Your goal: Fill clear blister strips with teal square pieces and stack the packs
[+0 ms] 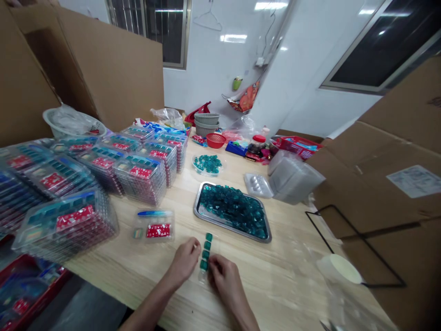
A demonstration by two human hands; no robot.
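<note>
Four teal cubes [206, 250] stand in a line on a clear plastic strip [203, 276] on the surface [275, 285], between both hands. We find the right hand [223, 276] with fingers closed on the strip's lower end; the left hand [184, 262] has fingers curled just beside it, hold unclear. We advise keeping the strip flat and seating each cube squarely. More cubes lie in a steel tray [200, 197] nearby.

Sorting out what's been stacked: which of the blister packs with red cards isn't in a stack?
The single blister pack just ahead of the left hand. It lies flat on its own, while the others sit in tall stacks further left.
</note>
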